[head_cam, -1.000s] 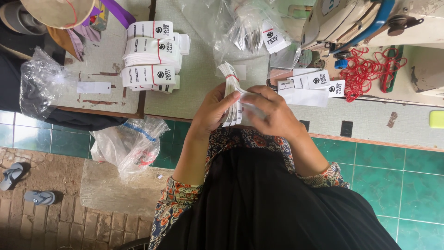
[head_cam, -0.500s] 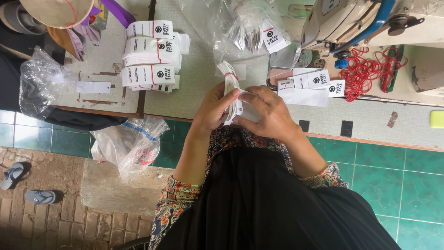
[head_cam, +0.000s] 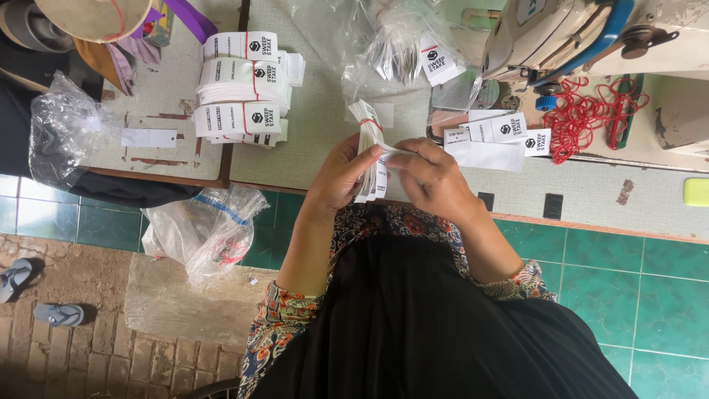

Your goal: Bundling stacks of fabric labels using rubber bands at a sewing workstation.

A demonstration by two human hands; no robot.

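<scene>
The person stands at the edge of the bench point(head_cam: 317, 140) with both hands raised over it, working a bundle of white paper tags point(head_cam: 369, 151) bound by a thin red band. The left hand point(head_cam: 340, 177) grips the bundle from the side, its fingers point(head_cam: 367, 157) wrapped round the lower half so the stack stands nearly upright. The right hand point(head_cam: 436, 177) meets it from the other side, fingers pinched on the edge of a tag near the middle of the stack.

Farther back on the bench lie three banded stacks of tags point(head_cam: 244, 89), piled one above another. A clear plastic bag point(head_cam: 399, 52) holding more tags sits just beyond the hands, and loose white tags point(head_cam: 495, 140) lie to the right, near a tangle of red elastic bands point(head_cam: 591, 114) beside a sewing machine point(head_cam: 561, 37). Below the bench, a crumpled plastic bag point(head_cam: 207, 229) rests on a low step.
</scene>
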